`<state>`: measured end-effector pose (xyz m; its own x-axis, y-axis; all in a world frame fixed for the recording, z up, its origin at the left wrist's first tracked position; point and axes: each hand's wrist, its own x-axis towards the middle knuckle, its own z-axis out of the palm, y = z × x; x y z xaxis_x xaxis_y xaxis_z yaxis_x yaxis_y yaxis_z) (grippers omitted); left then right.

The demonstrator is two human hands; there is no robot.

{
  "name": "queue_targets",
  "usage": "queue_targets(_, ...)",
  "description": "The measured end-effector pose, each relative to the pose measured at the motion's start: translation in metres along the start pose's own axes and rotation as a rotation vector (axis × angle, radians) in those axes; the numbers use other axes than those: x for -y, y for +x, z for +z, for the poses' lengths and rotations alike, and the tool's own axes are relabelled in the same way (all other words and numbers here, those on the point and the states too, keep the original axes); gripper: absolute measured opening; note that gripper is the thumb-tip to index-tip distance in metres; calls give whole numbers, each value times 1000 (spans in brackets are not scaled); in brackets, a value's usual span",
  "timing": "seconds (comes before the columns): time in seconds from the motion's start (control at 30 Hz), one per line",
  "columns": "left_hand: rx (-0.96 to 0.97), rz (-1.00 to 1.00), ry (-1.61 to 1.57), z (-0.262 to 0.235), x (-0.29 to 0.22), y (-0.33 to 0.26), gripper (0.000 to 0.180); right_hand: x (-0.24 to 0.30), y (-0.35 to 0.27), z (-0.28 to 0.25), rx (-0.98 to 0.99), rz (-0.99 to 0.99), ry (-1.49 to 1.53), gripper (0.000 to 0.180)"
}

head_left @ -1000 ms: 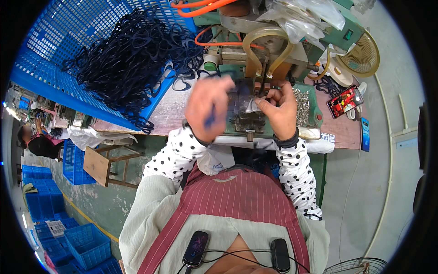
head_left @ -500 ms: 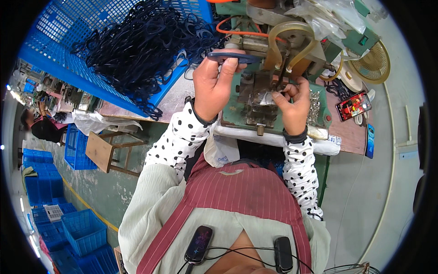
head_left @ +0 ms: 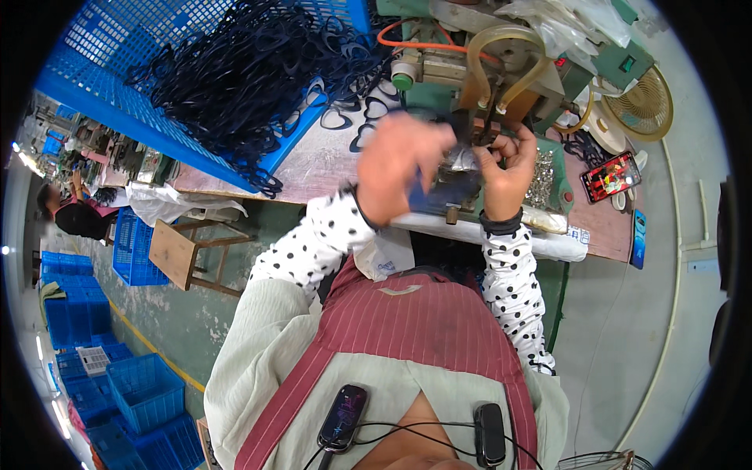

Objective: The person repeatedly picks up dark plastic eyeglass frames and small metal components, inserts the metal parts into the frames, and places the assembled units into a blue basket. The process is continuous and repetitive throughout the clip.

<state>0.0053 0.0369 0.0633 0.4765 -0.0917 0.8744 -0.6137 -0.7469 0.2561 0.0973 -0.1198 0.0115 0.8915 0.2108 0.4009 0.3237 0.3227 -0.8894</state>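
Note:
My left hand (head_left: pixel 399 164) is blurred by motion in front of the small green press (head_left: pixel 427 98). A dark blue band (head_left: pixel 442 192), also smeared, hangs from its fingers toward the work spot. My right hand (head_left: pixel 509 172) is at the press, thumb and fingers pinched together just under the tool head (head_left: pixel 486 129). Whatever lies between those fingertips is too small and hidden to make out. Beside the right hand, a heap of small shiny metal pieces (head_left: pixel 540 180) lies on the press base.
A blue crate (head_left: pixel 235 184) full of dark blue bands (head_left: pixel 235 86) stands at the left. Several loose dark loops (head_left: pixel 337 117) lie on the table. To the right are a phone (head_left: pixel 611 178), a blue phone-like device (head_left: pixel 638 239) and a fan (head_left: pixel 642 106). A wooden stool (head_left: pixel 176 254) stands left.
My left hand has swung down and slightly right, turning the dark blue band from level to hanging near the work spot. My right hand stays at the press, its fingers slightly shifted.

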Motion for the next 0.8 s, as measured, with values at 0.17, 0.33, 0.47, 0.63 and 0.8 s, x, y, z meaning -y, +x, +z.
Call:
queue_targets(0.17,189,310,-201,40,-18,-39,32,7,8,-22,43,-8,-226,48)
queue_targets(0.33,255,264,-317,53,-6,-39,36,-54,24,-144,-309,23,-908,32)
queue_targets(0.47,270,246,-342,53,-2,-42,39,-71,14,-167,-192,-25,-1143,38)
queue_targets(0.63,254,244,-343,54,-1,-44,38,-73,12,-125,133,-346,-1626,46)
queue_targets(0.8,300,285,-272,49,-2,-38,38,-87,25,-146,116,-310,-1561,20)
